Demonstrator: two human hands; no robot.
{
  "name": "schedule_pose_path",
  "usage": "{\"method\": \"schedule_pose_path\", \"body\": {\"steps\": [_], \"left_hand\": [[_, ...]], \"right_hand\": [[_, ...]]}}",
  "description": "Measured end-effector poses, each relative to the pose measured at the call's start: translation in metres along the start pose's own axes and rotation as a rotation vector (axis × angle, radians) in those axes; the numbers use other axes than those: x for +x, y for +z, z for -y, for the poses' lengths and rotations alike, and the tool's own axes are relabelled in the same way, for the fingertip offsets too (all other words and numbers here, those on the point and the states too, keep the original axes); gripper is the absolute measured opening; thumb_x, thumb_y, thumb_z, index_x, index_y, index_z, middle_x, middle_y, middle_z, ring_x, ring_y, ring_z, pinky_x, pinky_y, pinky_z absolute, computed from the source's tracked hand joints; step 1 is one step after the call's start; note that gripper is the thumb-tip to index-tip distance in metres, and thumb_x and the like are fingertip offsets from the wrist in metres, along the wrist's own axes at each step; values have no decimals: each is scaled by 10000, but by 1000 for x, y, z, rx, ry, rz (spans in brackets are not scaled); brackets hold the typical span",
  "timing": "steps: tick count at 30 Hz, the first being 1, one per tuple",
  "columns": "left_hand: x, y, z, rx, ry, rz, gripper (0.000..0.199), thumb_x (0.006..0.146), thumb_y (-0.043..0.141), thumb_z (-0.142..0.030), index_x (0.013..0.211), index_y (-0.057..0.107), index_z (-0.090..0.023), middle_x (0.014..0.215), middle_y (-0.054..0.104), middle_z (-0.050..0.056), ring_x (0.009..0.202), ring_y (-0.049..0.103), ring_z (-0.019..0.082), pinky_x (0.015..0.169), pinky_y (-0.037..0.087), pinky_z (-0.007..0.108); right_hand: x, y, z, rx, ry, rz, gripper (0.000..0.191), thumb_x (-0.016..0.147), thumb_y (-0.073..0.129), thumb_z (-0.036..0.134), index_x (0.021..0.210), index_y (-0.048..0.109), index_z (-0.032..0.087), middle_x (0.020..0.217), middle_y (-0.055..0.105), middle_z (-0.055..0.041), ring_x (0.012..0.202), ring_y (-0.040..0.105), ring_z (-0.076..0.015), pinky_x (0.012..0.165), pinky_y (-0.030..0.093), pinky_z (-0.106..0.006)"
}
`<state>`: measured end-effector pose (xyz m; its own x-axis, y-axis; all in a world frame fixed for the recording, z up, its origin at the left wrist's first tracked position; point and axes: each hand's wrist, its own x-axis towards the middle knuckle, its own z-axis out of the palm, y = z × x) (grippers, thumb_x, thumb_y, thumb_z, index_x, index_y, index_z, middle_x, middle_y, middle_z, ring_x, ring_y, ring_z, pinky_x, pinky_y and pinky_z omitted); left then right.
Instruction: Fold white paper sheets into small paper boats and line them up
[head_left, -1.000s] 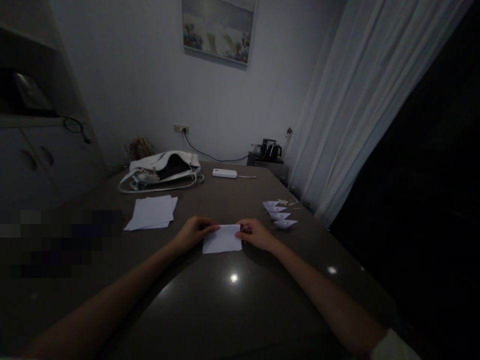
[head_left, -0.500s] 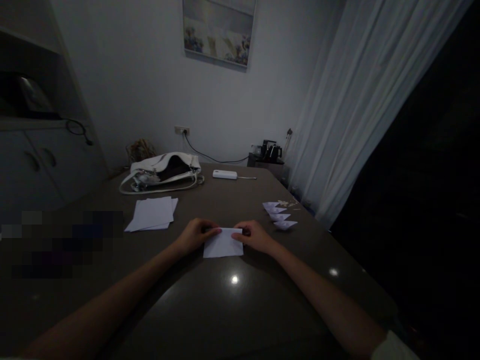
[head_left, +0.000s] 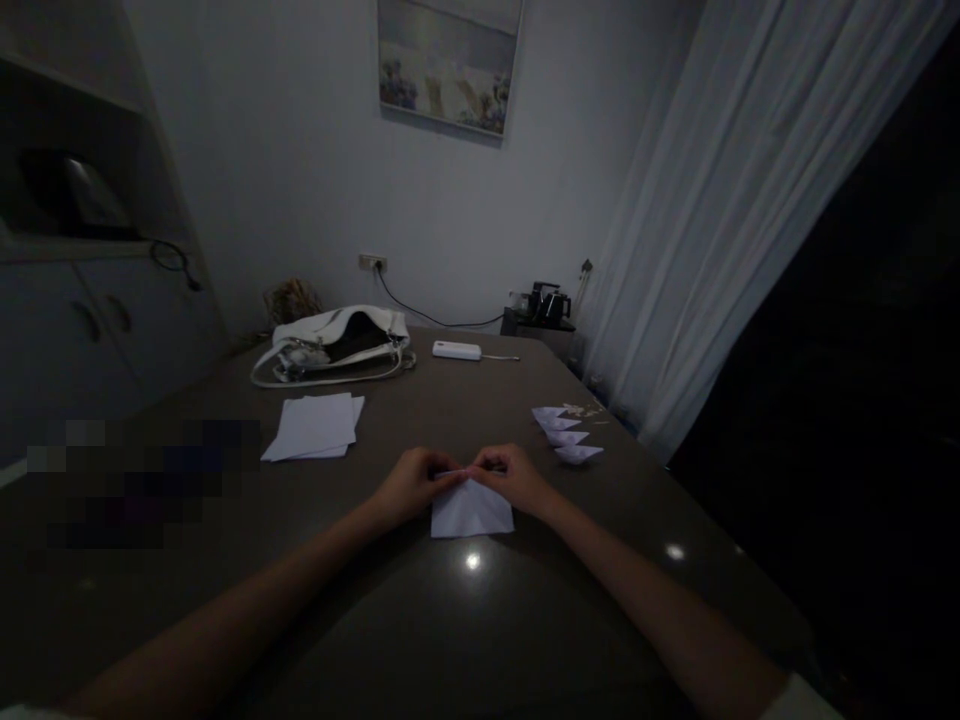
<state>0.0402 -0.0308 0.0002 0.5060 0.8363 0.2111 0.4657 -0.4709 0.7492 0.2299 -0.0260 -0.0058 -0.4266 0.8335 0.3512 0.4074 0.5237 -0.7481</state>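
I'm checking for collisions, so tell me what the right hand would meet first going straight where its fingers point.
Most likely the left hand, opposite the right hand at the far edge of the white paper; depth is unclear.

The folded paper (head_left: 471,515) in front of you is plain white, as are the loose sheets (head_left: 311,428) to its left and the paper boats (head_left: 564,438) to its right, and you see all of them against the dark grey-brown table (head_left: 360,630) beneath it. Beyond that paper you have a white bag (head_left: 311,330) with a dark inside, a white oblong device (head_left: 456,351), a black kettle (head_left: 553,306), and a picture (head_left: 450,65) in muted greys and beige with bluish clusters along its bottom.
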Motion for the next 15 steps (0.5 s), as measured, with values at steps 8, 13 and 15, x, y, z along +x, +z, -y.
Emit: {"method": "schedule_pose_path", "body": {"steps": [8, 13, 15], "left_hand": [[1, -5, -2, -35, 36, 5, 331, 781, 537, -400, 768, 695, -110, 635, 624, 15, 574, 505, 117, 507, 334, 195], [1, -8, -5, -42, 30, 23, 321, 780, 542, -384, 755, 692, -102, 626, 619, 20, 568, 504, 116, 507, 336, 197], [1, -9, -5, -46, 33, 33, 320, 778, 545, -385, 762, 693, -102, 643, 631, 26, 582, 520, 122, 518, 346, 201]], "right_hand": [[-1, -11, 10, -53, 2, 43, 234, 769, 586, 326, 664, 639, 123, 596, 581, -12, 548, 506, -101, 509, 368, -199], [0, -12, 12, -64, 10, 64, 257, 765, 590, 340, 637, 622, 119, 571, 556, -4, 518, 478, -88, 489, 352, -193], [0, -12, 10, -68, 3, 75, 265, 766, 590, 354, 639, 621, 123, 566, 552, 0, 510, 467, -83, 486, 350, -191]]}}
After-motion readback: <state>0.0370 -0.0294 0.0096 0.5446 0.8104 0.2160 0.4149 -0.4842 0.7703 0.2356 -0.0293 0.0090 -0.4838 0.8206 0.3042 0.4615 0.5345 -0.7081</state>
